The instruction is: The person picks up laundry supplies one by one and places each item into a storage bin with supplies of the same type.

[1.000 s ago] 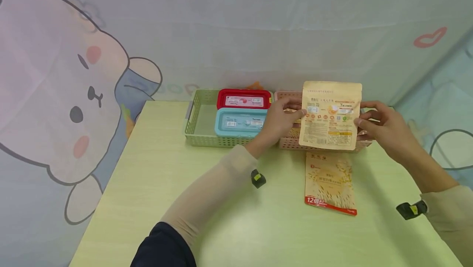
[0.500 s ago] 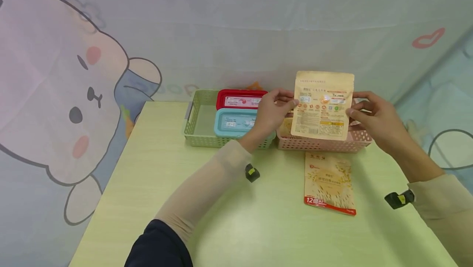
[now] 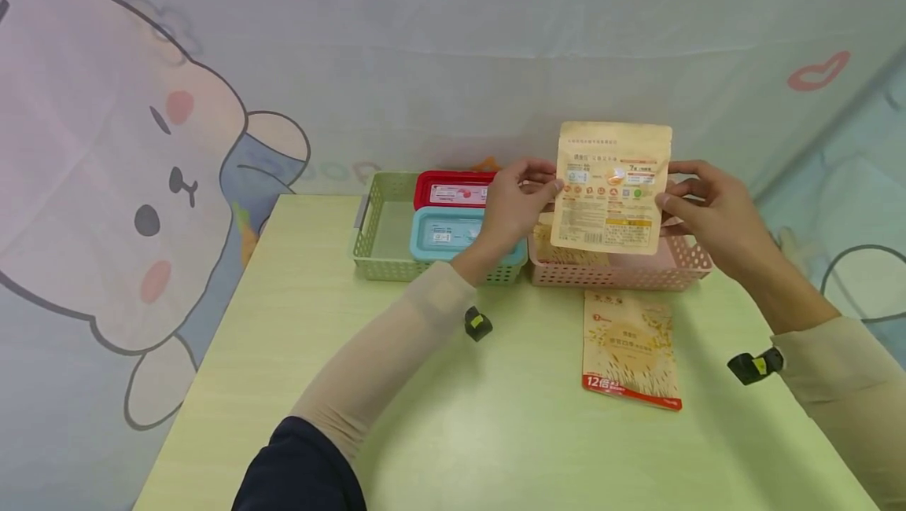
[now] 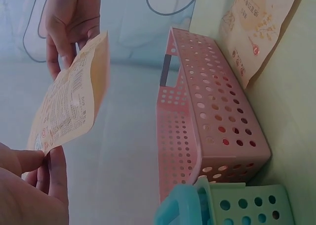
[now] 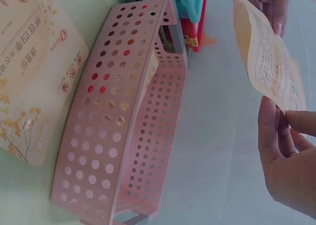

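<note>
A cream-coloured pouch [image 3: 612, 189] with printed text hangs above the pink basket, its back side facing the head camera. My left hand [image 3: 520, 200] pinches its left edge between thumb and fingers. On the opposite edge, my right hand [image 3: 715, 212] pinches it the same way. Both wrist views show the pouch [image 4: 74, 96] held up in the air, clear of the basket. Inside the pink basket [image 3: 616, 277], at its left end, lies a similar pouch [image 3: 566, 250], partly hidden. Another such pouch [image 3: 630, 350], with a red bottom band, lies face up on the table before the basket.
Left of the pink basket stands a green basket [image 3: 382, 269]. It holds a red-rimmed box [image 3: 453, 190] and a light blue box [image 3: 442, 234] on its right side. Behind both baskets hangs a printed curtain [image 3: 439, 63]. The pale table [image 3: 297, 322] spreads in front.
Both hands have raised the pouch and shifted it slightly left, uncovering more of the pink basket and the pouch inside. The baskets and the pouch on the table stayed in place.
</note>
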Available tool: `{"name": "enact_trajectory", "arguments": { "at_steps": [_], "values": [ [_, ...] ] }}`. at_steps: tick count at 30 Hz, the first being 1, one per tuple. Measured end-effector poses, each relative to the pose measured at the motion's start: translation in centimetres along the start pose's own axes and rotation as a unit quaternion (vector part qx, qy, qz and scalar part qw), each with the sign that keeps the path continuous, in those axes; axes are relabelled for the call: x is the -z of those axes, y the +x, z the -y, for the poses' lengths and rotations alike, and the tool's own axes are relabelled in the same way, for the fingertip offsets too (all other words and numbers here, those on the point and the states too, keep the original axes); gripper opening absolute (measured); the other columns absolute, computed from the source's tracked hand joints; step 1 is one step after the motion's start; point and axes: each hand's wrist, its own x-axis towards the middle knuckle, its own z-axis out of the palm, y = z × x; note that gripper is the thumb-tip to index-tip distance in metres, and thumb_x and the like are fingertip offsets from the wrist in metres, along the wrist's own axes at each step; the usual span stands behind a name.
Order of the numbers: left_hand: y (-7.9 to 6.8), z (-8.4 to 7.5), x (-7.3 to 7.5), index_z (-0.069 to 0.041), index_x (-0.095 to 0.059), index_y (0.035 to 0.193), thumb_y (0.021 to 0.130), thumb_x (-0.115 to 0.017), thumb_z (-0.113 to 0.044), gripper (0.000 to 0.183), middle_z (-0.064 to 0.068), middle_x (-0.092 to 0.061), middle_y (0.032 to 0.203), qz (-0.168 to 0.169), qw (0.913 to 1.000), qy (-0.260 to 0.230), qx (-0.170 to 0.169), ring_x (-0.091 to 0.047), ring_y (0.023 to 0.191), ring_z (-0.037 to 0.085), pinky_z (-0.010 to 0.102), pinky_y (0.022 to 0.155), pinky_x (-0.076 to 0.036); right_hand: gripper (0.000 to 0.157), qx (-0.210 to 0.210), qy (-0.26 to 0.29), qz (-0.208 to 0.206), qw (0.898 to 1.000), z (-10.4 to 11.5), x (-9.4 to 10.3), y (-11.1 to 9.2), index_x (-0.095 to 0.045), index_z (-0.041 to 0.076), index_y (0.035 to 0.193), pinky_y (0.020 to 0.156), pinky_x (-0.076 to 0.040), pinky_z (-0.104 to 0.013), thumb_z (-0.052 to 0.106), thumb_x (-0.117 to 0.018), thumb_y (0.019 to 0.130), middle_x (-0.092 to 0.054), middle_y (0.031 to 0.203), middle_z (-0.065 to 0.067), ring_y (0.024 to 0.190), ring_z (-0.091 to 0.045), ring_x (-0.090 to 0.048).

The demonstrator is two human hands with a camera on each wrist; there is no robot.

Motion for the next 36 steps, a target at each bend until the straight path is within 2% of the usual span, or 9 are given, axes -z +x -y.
{"name": "enact_trajectory", "arguments": {
  "at_steps": [4,10,18,23,36],
  "values": [
    [0.0,-0.2,0.1,-0.007,-0.069,0.121,0.100,-0.076,-0.011,0.023,0.004,-0.069,0.108,-0.004,0.9992,0.039,0.003,-0.071,0.094,0.014,0.023,0.078,-0.062,0.053,-0.001,0.006,0.001,1.000,0.1,-0.1,0.3,-0.043,0.011,0.157,0.073,-0.063,-0.029,0.024,-0.061,0.109,-0.062,0.108,-0.002,0.091,-0.012,-0.071],
    [0.1,-0.2,0.4,-0.011,-0.067,0.128,0.101,-0.075,-0.012,0.028,0.000,-0.068,0.110,-0.001,0.9943,0.106,0.002,-0.069,0.098,0.013,0.020,0.082,-0.058,0.053,-0.001,0.011,-0.001,1.000,0.0,-0.3,1.2,-0.044,0.010,0.157,0.074,-0.063,-0.029,0.022,-0.062,0.108,-0.064,0.107,-0.002,0.089,-0.012,-0.071],
    [0.5,-0.3,0.7,-0.014,-0.065,0.132,0.102,-0.073,-0.012,0.031,-0.002,-0.067,0.110,-0.009,0.9907,0.136,-0.007,-0.067,0.100,0.012,0.022,0.081,-0.058,0.051,-0.001,0.035,-0.010,0.999,-0.1,-0.9,2.4,-0.046,0.007,0.156,0.074,-0.064,-0.031,0.013,-0.061,0.108,-0.065,0.104,-0.001,0.086,-0.013,-0.071],
    [0.7,-0.4,0.8,-0.013,-0.064,0.136,0.103,-0.070,-0.012,0.033,-0.002,-0.067,0.114,-0.016,0.9893,0.145,-0.013,-0.066,0.103,0.012,0.023,0.082,-0.057,0.052,-0.009,0.042,-0.009,0.999,0.1,-1.2,2.9,-0.045,0.008,0.158,0.075,-0.064,-0.032,0.012,-0.060,0.108,-0.064,0.105,-0.001,0.087,-0.014,-0.070],
    [1.2,0.8,1.2,-0.010,-0.060,0.138,0.102,-0.067,-0.006,0.036,0.001,-0.064,0.119,-0.025,0.9868,0.160,-0.005,-0.067,0.103,0.015,0.022,0.084,-0.057,0.052,-0.024,0.015,0.008,1.000,-0.1,-2.2,4.6,-0.043,0.007,0.159,0.075,-0.064,-0.033,0.013,-0.059,0.109,-0.059,0.111,-0.012,0.089,-0.017,-0.069]
  ]
}}
